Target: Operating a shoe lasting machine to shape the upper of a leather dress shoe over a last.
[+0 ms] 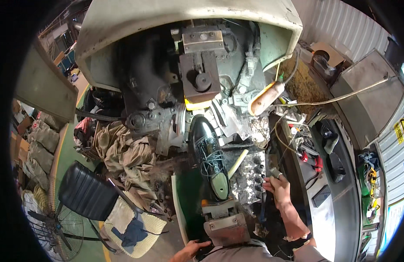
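Note:
A glossy black lace-up shoe upper (205, 142) sits toe-away on a pale green shoe last (220, 185) in the middle of the machine. Its toe lies under the machine's dark metal head (200, 78); its laces are tied across the top. My right hand (279, 190) is to the right of the shoe, fingers bent together at a row of small dark knobs on a worn control panel (250, 170). What the fingertips pinch is too small to make out. My left hand (194, 249) rests low beside the metal heel support (227, 229), its fingers partly hidden.
A lamp (266, 98) shines at the right of the machine head. Tools and a phone (321, 195) lie on the right-hand bench. At the left are a brown cloth heap (123, 148), a chair (90, 190) and a floor fan (58, 227).

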{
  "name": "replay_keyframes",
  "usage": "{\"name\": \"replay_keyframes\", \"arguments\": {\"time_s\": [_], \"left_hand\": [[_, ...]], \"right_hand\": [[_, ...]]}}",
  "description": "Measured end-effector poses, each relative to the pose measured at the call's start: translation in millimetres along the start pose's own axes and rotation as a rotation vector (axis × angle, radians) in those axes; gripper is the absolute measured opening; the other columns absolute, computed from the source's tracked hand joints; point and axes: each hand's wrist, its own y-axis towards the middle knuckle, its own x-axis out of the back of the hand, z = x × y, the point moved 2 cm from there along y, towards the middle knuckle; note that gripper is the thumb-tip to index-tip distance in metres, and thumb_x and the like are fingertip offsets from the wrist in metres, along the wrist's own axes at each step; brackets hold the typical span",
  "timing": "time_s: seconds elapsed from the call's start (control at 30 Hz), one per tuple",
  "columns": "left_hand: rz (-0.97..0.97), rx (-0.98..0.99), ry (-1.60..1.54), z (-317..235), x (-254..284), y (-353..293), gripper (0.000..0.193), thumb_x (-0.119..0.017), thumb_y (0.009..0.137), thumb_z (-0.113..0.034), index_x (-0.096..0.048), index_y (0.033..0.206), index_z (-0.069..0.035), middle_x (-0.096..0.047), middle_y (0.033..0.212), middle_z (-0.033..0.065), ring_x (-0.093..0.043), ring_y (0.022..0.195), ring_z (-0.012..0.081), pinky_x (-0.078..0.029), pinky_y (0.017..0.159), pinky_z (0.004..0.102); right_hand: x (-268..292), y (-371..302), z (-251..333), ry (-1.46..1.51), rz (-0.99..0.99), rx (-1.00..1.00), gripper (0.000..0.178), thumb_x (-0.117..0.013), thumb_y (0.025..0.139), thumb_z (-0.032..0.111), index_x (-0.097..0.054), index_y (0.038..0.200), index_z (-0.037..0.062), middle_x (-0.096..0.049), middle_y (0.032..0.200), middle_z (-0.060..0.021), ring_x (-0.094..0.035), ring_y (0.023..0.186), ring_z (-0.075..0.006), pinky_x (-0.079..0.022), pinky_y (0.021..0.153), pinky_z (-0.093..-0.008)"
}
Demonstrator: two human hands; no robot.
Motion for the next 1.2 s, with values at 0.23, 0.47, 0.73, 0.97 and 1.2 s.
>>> {"name": "replay_keyframes", "arguments": {"time_s": [0.23,0.47,0.73,0.97,1.2], "left_hand": [[-0.355,-0.410,0.442,-8.0,1.1,-41.4,0.080,-0.088,0.067,-0.021,-0.055,0.134,0.006,-0.071,0.111,0.0205,-0.069,0.101,0.0312,-0.055,0.086,0.0364],[-0.427,-1.039,0.667,-136.8,1.8,-224.1,0.042,-0.081,0.068,-0.028,-0.076,0.102,-0.004,-0.074,0.086,0.0115,-0.071,0.081,0.0192,-0.056,0.077,0.0333],[0.267,-1.218,-0.642,-246.7,-20.4,-262.3,0.038,-0.064,0.089,-0.018,-0.061,0.123,-0.003,-0.069,0.113,0.0136,-0.068,0.099,0.0282,-0.056,0.085,0.0409],[0.516,-1.069,-0.508,-262.0,-133.8,-241.3,0.040,-0.068,0.090,-0.019,-0.060,0.124,-0.001,-0.067,0.119,0.0139,-0.064,0.112,0.0262,-0.052,0.097,0.0425],[0.574,-0.688,-0.374,-237.2,-268.4,-182.1,0.030,-0.066,0.089,-0.026,-0.067,0.105,0.000,-0.071,0.101,0.0143,-0.070,0.090,0.0286,-0.058,0.082,0.0409]], "right_hand": [[-13.8,-17.2,8.5,0.019,0.044,0.092,0.028,-0.059,0.099,0.011,-0.053,0.118,-0.0081,-0.070,0.101,-0.0181,-0.069,0.081,-0.0214,-0.058,0.076,-0.0322],[-37.7,-87.3,32.4,-0.241,0.039,0.501,0.020,-0.059,0.100,0.010,-0.062,0.110,-0.0068,-0.072,0.094,-0.0103,-0.067,0.083,-0.0123,-0.052,0.078,-0.0271],[-107.8,-193.2,61.0,-0.606,0.913,1.124,0.101,-0.085,0.070,0.036,-0.034,0.152,0.0089,-0.037,0.155,-0.0185,-0.034,0.144,-0.0373,-0.032,0.117,-0.0507],[-49.8,-208.9,70.5,-0.513,0.521,0.889,0.091,-0.086,0.076,0.026,-0.036,0.146,-0.0057,-0.041,0.149,-0.0271,-0.039,0.141,-0.0385,-0.032,0.116,-0.0451],[59.2,-230.0,95.4,-0.424,0.187,0.900,0.101,-0.091,0.071,0.030,-0.036,0.147,-0.0068,-0.045,0.148,-0.0235,-0.043,0.138,-0.0316,-0.032,0.115,-0.0397]]}}
